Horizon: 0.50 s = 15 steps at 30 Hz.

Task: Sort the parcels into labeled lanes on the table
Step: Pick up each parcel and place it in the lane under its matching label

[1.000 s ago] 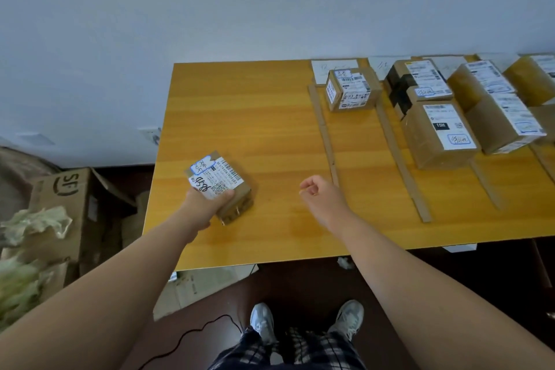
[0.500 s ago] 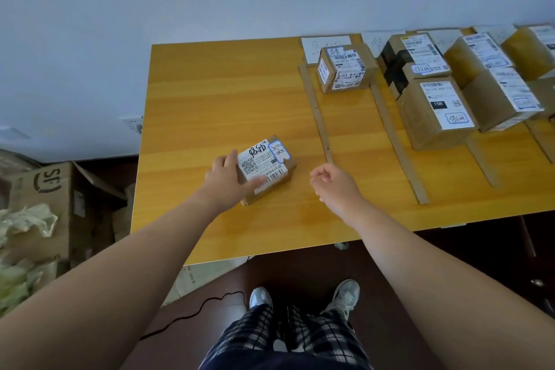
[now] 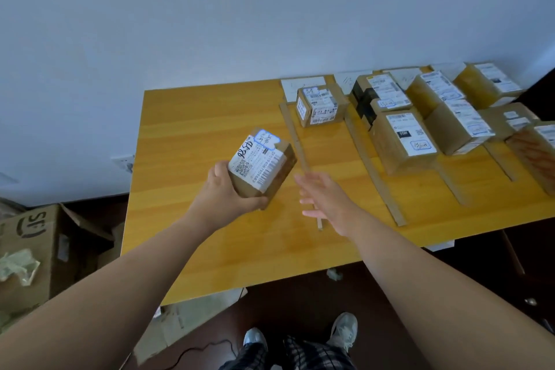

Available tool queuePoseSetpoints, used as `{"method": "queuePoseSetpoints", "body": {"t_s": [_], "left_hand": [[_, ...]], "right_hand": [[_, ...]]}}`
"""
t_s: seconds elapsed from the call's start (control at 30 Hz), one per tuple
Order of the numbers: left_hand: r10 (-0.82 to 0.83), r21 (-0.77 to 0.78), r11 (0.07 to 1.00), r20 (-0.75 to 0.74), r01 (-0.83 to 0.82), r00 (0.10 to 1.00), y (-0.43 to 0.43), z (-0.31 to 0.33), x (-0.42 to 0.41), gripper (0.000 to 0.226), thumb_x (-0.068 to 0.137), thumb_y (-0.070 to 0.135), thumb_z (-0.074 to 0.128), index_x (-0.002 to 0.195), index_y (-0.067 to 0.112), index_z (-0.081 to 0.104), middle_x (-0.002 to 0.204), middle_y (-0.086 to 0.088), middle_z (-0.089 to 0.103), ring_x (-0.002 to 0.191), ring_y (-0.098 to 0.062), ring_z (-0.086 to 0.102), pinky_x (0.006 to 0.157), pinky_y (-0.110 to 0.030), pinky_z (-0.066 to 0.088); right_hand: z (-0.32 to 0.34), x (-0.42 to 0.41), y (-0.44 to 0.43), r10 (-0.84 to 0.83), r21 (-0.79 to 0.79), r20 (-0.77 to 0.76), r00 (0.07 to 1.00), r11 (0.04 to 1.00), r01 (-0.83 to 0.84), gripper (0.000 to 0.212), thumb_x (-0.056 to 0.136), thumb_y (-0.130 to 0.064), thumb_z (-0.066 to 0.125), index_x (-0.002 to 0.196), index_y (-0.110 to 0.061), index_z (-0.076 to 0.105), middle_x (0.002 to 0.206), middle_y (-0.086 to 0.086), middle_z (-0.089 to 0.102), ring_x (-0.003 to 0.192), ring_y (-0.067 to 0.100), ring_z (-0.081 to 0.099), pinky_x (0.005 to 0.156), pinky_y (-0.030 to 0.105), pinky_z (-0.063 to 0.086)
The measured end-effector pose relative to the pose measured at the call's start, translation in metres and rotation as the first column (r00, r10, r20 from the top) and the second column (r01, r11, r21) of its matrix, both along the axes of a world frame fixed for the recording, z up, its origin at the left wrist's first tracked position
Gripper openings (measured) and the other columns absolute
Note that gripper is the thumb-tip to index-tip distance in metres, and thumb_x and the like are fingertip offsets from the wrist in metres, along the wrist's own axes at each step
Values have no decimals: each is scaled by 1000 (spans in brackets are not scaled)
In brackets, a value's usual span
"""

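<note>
I hold a small box [image 3: 259, 165] up.
My left grip [image 3: 232, 192] wraps it mid-frame; my right grip [image 3: 326, 200] is open and empty.

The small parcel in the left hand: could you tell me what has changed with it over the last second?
The left hand slid the small parcel rightward across the table, then lifted it, tilted, toward the lanes. The right hand opened from a loose fist. The sorted parcels stayed put.

Plain pale wall [image 3: 210, 24] behind a wooden table [image 3: 195, 117]; dark floor [image 3: 300, 294] below.
</note>
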<state>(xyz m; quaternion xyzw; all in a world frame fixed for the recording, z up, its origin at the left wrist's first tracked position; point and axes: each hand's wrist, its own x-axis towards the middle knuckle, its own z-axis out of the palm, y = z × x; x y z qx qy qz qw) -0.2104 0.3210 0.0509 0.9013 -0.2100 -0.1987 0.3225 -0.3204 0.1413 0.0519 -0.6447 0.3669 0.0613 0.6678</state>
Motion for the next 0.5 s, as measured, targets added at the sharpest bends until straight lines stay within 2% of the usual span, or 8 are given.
{"method": "queuePoseSetpoints", "body": {"t_s": [0.1, 0.17, 0.2, 0.27, 0.37, 0.43, 0.5], "left_hand": [[-30, -63, 997, 68, 34, 997, -17, 34, -1, 97, 60, 54, 81, 133, 14, 31, 121, 6, 39, 117, -14, 43, 87, -26, 36], [-62, -107, 991, 118, 75, 991, -25, 50, -3, 98, 60, 53, 81, 134, 12, 31, 123, 5, 40, 118, -13, 43, 87, -22, 35], [-85, -132, 986, 135, 103, 987, -26, 56, -4, 99, 61, 53, 80, 135, 10, 30, 125, 5, 40, 119, -12, 42, 88, -21, 34], [-138, -182, 970, 138, 162, 981, -26, 65, -4, 94, 66, 56, 73, 136, 10, 31, 126, 6, 40, 118, -9, 41, 91, -20, 34], [-184, -254, 946, 90, 201, 979, -20, 73, -2, 58, 81, 57, 51, 122, 17, 46, 115, 8, 55, 107, -10, 53, 88, -24, 44], [-200, -234, 949, 71, 211, 977, -17, 74, 0, 33, 94, 48, 42, 107, 20, 54, 101, 6, 63, 93, -15, 58, 82, -29, 47], [-226, -208, 950, 61, 233, 972, -18, 73, 0, 28, 98, 43, 39, 99, 21, 57, 96, 4, 66, 93, -18, 60, 84, -37, 48]], "right_hand": [[28, 18, -3, -20, 120, 156, 988, 993, 1, 85, 72, -62, 69, 140, -27, 33, 129, 0, 54, 114, 21, 58, 88, 41, 55], [43, 29, -4, -88, 163, 231, 969, 985, 50, 96, 62, -63, 77, 139, -26, 33, 129, -1, 58, 114, 23, 60, 87, 48, 56], [49, 33, -4, -130, 181, 264, 956, 980, 83, 93, 64, -59, 78, 139, -26, 33, 130, 1, 58, 114, 24, 60, 86, 51, 56], [57, 36, -6, -192, 216, 323, 927, 968, 125, 74, 78, -48, 73, 138, -24, 38, 128, 3, 61, 115, 25, 60, 86, 52, 56], [60, 30, -13, -183, 179, 360, 915, 976, 125, 44, 91, -36, 60, 130, -18, 51, 120, 8, 66, 110, 25, 62, 82, 44, 57], [58, 25, -18, -170, 139, 355, 919, 982, 128, 38, 93, -34, 56, 126, -16, 56, 117, 10, 67, 105, 25, 63, 76, 39, 55], [54, 22, -19, -162, 110, 338, 927, 985, 132, 36, 92, -36, 56, 122, -16, 58, 113, 9, 68, 101, 24, 63, 73, 36, 51]]}}
